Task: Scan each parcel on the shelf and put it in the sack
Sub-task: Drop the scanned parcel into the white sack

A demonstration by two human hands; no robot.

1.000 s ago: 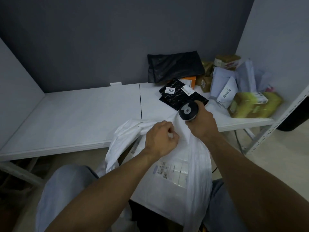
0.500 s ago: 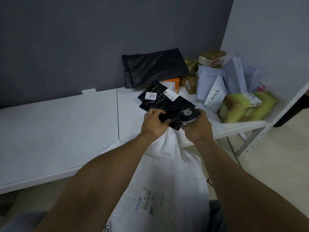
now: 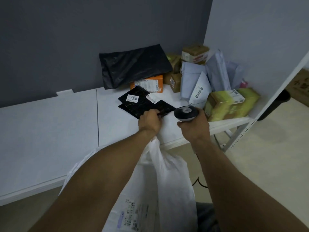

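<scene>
Head view has the left hand [image 3: 149, 121] pinching the near edge of the black gold-flecked flat parcel [image 3: 142, 104], which lies on the white shelf [image 3: 50, 131] just beyond its knuckles. The right hand [image 3: 194, 127] is wrapped round the black-and-grey handheld scanner [image 3: 184, 113], just right of the left hand and apart from the parcel. The white plastic sack [image 3: 168, 178] rises to just beneath the left wrist, off the shelf's front edge.

The step looks like the scan. The parcel probably wants tilting so that the white 5270 label [image 3: 133, 98], at the end far from the left hand, faces the scanner, with the fingers kept off it. Such a thin pouch likely flops, so a hold further in would steady it.

Half a second ago the scanner sat over the parcel's near corner, right beside the left hand; the right hand has since drawn off to the right. A second ago the left hand gripped the sack's rim, not the parcel.
</scene>
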